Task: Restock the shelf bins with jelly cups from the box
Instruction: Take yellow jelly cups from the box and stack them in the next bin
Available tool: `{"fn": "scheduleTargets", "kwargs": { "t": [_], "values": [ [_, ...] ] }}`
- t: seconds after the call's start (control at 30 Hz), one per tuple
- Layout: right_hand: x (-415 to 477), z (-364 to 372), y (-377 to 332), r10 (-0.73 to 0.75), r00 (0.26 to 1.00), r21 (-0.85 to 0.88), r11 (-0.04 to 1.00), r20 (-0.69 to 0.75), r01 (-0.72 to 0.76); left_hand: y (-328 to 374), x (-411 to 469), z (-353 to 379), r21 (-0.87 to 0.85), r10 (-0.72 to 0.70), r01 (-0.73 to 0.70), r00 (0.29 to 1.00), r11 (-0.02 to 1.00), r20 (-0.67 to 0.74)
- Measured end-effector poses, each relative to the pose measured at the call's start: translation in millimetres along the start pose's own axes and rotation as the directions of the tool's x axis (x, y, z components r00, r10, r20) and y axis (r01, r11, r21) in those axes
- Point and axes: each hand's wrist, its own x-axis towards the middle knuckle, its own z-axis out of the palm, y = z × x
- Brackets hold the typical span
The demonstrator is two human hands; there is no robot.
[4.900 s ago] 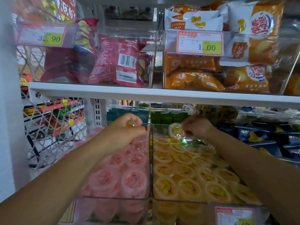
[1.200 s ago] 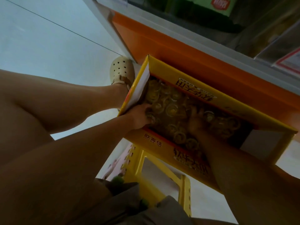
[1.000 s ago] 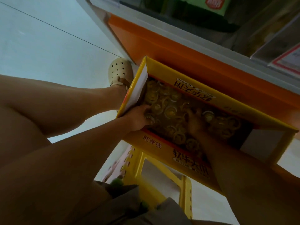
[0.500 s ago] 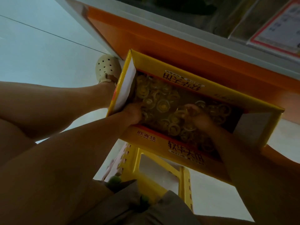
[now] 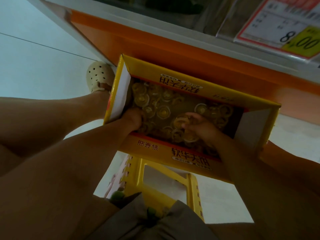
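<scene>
Right hand [image 5: 199,125] lifted higher in box [image 5: 147,149], gripping jelly cups [image 5: 180,120].

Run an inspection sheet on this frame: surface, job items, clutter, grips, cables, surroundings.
Surface: yellow stool carries the yellow box; pale tiled floor below.
Job's things: yellow box open, loose jelly cups inside, dimly lit.
Clutter: nothing seen.
Grips: left hand at the box's near-left corner, fingers curled among the cups, hold unclear; right hand curled round one cup.
Cables: nothing seen.
Surroundings: orange shelf base, price tag above it, beige shoe left of the box.
</scene>
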Motion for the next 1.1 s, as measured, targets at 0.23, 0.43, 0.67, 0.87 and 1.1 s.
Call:
{"fn": "scheduleTargets", "kwargs": {
  "t": [0.23, 0.43, 0.67, 0.87, 1.1],
  "values": [
    [-15, -5, -7, -0.014, 0.999, 0.036, 0.999, 0.031, 0.013, 6, -12, -17, -0.356, 0.032, -0.022, 0.999, 0.934, 0.023],
    [-43, -9, -11, -0.059, 0.996, 0.065, 0.996, 0.066, 0.055, 34, -46, -35, -0.602, 0.146, -0.067, 0.986, 0.796, 0.083],
    [-81, -10, -11, -0.129, 0.989, 0.141, 0.983, 0.077, 0.118, 80, -85, -46, -0.816, 0.243, 0.041, 0.945, 0.576, 0.219],
    [-117, -15, -14, -0.236, 0.97, 0.164, 0.961, 0.06, 0.223, 103, -116, -53, -0.648, 0.361, -0.124, 0.899, 0.752, 0.247],
    [-155, -23, -23, -0.277, 0.961, 0.365, 0.892, -0.023, 0.266, 114, -143, -65, -0.689, 0.335, -0.2, 0.94, 0.696, 0.065]
  ]
}}
